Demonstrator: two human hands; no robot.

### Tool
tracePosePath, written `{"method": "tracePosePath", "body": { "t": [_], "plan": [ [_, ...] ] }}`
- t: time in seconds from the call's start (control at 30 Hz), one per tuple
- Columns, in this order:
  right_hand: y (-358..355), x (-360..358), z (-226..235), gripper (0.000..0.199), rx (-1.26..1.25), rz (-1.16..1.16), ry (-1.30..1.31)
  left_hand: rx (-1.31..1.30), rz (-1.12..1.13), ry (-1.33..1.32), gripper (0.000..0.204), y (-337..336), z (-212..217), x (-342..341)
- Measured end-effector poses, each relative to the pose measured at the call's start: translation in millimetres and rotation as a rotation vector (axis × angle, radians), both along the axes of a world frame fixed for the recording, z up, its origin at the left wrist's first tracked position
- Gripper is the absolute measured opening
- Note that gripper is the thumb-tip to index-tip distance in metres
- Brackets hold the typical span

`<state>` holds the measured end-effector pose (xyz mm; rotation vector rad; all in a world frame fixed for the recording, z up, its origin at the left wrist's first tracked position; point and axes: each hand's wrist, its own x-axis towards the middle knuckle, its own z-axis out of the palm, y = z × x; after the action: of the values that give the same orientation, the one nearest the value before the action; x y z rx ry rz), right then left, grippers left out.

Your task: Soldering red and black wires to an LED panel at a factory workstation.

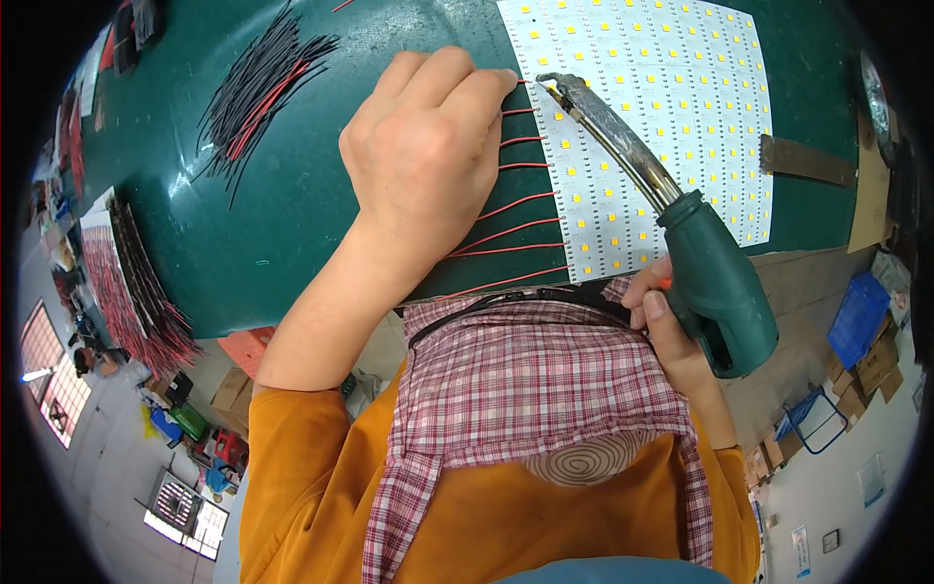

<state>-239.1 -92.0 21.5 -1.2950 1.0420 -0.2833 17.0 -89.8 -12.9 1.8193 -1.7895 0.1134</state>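
My left hand (418,146) is closed in a pinch on a thin red wire at the left edge of a white LED board (536,58) dotted with yellow LEDs. Below that wire, several more red wires (520,222) run from the same edge, some passing under my hand. My right hand (671,336) grips a soldering gun (720,277) with a green handle, which partly hides the fingers. Its tip (551,84) is over the board's left edge, close to my left fingertips; I cannot tell whether it touches.
Loose black and red wires (263,92) lie at the left of the green table (292,243). A bundle of red and black wires (136,282) hangs at its left edge. A dark flat bar (812,162) lies against the board's right edge. Cardboard boxes (233,394) stand on the floor.
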Motion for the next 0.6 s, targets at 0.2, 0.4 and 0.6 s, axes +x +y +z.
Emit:
{"method": "tracePosePath", "body": {
  "t": [0.2,0.4,0.6],
  "plan": [
    [1.4,3.4,-2.3,0.01,-0.016,-0.007,-0.019,-0.049,0.011,-0.079,0.017,1.1,-8.0,-0.2],
    [-0.6,-5.9,-13.1,0.028,-0.25,0.226,0.025,-0.093,0.007,-0.151,0.015,-1.3,-10.5,-0.2],
    [-4.4,6.9,-1.9,0.03,-0.003,-0.181,-0.208,-0.032,-0.003,-0.131,0.017,-2.6,-0.4,-1.3]
  ]
}}
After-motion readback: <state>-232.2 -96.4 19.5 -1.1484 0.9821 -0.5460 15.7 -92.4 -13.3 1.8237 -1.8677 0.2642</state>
